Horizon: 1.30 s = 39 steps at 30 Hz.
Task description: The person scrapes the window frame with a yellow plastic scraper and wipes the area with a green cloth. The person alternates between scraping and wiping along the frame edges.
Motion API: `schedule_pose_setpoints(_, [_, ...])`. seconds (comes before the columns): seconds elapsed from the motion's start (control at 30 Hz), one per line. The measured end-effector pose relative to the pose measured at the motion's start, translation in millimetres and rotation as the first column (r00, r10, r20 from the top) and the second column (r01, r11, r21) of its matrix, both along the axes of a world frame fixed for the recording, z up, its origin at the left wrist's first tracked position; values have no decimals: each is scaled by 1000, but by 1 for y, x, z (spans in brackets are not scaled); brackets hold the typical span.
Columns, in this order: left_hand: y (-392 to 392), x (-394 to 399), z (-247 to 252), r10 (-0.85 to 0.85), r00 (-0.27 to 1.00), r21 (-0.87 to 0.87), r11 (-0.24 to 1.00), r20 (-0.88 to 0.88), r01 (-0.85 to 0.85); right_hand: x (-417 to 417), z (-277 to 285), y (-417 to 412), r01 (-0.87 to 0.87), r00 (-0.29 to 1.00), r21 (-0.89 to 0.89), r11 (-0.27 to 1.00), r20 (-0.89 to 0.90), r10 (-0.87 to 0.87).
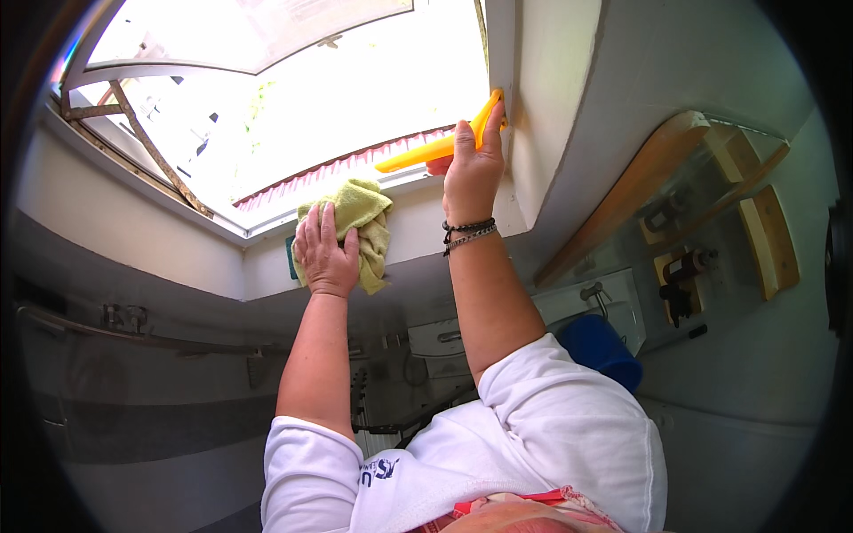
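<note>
My left hand [324, 250] presses a crumpled yellow-green cloth [363, 203] onto the white sill [423, 220] below the open window. A dark green edge, perhaps a scouring pad, shows behind the cloth at its left. In my raised right hand [474, 160] is a yellow plastic tool [418, 154] with a long tapering part pointing left. Its upper end reaches the right side of the window frame [501, 53]. What lies inside my right fingers is partly hidden.
The sash hangs outward on a rusty metal stay [150, 146] at the left. Below right are a washbasin [630, 310] with a tap, a blue bucket [600, 350] and a wooden-framed mirror or glass panel [626, 193]. A rail [146, 335] runs at lower left.
</note>
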<state>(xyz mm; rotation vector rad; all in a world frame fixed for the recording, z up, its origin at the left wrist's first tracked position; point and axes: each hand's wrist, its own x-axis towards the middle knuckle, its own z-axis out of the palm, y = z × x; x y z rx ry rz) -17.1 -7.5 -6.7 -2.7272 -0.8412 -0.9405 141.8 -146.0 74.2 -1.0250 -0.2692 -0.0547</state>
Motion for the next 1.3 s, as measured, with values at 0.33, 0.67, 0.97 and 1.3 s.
schedule_pose_setpoints(0.33, [2,0,4,57,994,-66,996,-88,-63,-69,-48,-35,-112,831,-553,826,404,383])
schedule_pose_setpoints(0.67, [-117,29,79,-138,800,-812,-61,583,581,-54,-51,-53,71,769,-679,731,503,393])
schedule_pose_setpoints(0.97, [-108,67,150,-363,931,-707,669,-40,230,2,-75,-89,327,582,-668,669,700,414])
schedule_pose_setpoints(1.3, [-110,145,187,-314,650,210,774,-692,598,17,-104,-85,574,354,-445,687,892,282])
